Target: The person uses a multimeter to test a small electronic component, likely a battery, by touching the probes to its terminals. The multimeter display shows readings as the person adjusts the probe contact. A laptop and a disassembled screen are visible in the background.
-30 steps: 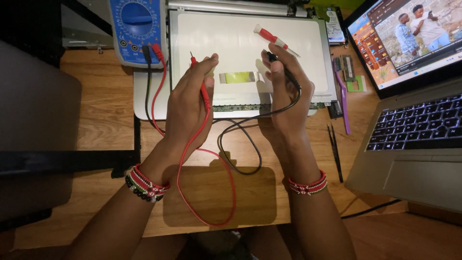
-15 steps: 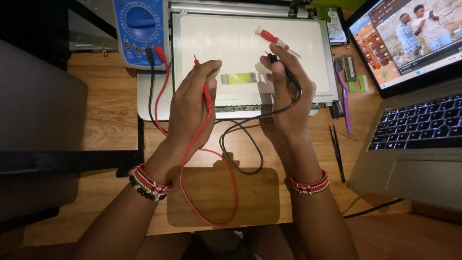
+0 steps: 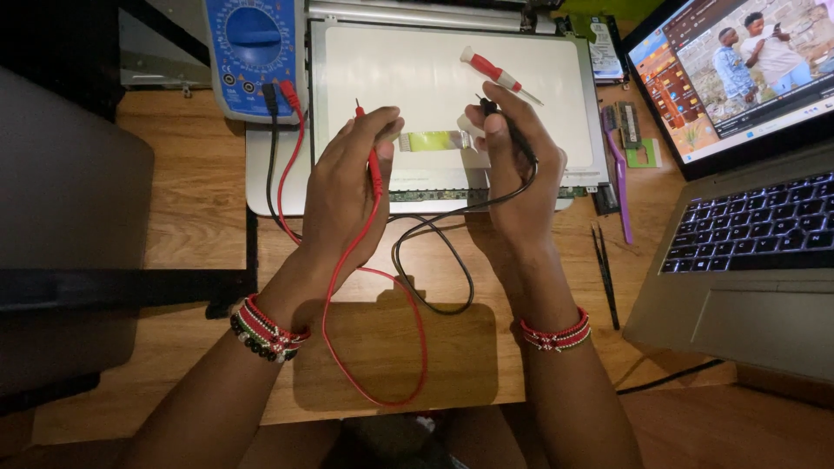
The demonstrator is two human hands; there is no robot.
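Probes sit one in each hand above the middle of the wooden surface (image 3: 200, 200), tips raised and pointing away from the person. Nearest the person, a red lead (image 3: 382, 382) loops across the front of the surface and climbs into the left hand (image 3: 343, 187), whose fingers are pinched around the red probe (image 3: 369, 143). A black lead (image 3: 434, 260) curls beside it and runs up into the right hand (image 3: 517, 174), which is pinched likewise around the black probe (image 3: 499, 117). Both wrists carry beaded bracelets. Neither tip touches anything; both hover just over the near part of a pale flat screen panel (image 3: 434, 78) that lies face down toward the far edge. Between the two tips a yellow-green ribbon strip (image 3: 434, 139) lies on the panel, and a narrow dark circuit strip (image 3: 434, 195) runs along the panel's near edge.

Beyond the right hand a red-handled screwdriver (image 3: 495, 71) rests on the panel. At the far left corner stands a blue meter (image 3: 252, 52), both leads plugged into its sockets. Along the right edge lie black tweezers (image 3: 604, 269), a purple pry tool (image 3: 618, 174) and an open laptop (image 3: 747, 226) with a video playing.

The step in hand looks like lining up the probes for a reading. The next move would call for lowering both tips steadily onto small contact points without slipping across neighbouring ones.
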